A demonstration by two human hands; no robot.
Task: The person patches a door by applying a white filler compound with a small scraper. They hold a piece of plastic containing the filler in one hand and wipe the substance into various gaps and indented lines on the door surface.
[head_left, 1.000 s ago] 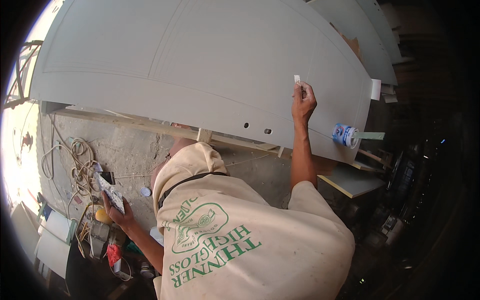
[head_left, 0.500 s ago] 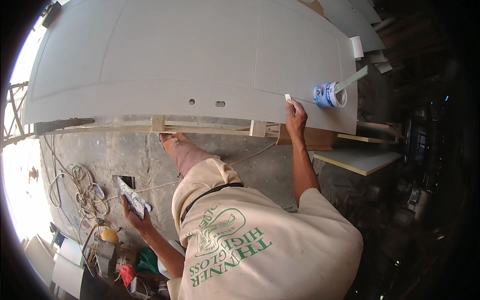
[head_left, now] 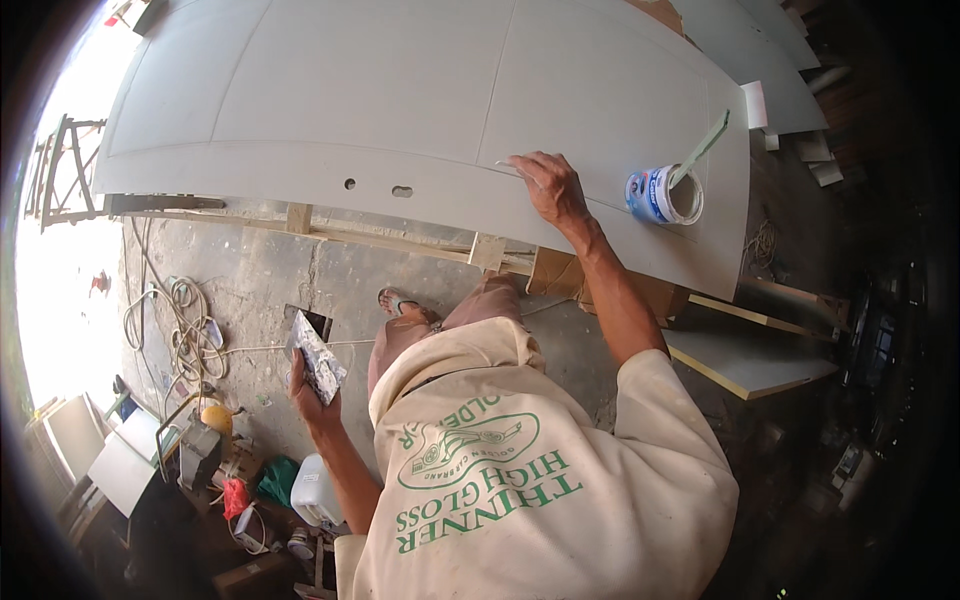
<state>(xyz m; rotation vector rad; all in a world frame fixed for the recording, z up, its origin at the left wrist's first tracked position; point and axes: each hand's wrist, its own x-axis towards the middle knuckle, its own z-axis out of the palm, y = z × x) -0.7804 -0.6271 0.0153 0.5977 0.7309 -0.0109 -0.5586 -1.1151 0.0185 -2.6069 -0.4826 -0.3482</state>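
Note:
My right hand point(head_left: 553, 192) is closed on a small thin pale scraper point(head_left: 504, 164), its edge at a groove line of the large grey door panel point(head_left: 380, 95). Low on the left, away from the panel, my left hand point(head_left: 312, 395) grips a flat metal plate point(head_left: 318, 362) smeared with white and grey putty. To the right of my right hand, a blue and white can point(head_left: 648, 196) lies tilted in view on the panel. A pale green stick point(head_left: 706, 146) leans out of its mouth.
Wooden supports point(head_left: 487, 249) bear the panel. Coiled hoses point(head_left: 180, 325) lie on the concrete floor at left, near a white jug point(head_left: 318, 492) and assorted tools. More boards point(head_left: 745, 360) stand at right, beside a brown cardboard box point(head_left: 640, 293).
My right hand has moved left along the panel with the scraper, away from the can. The left hand with the smeared plate has shifted right and up in view, as the view itself also moved.

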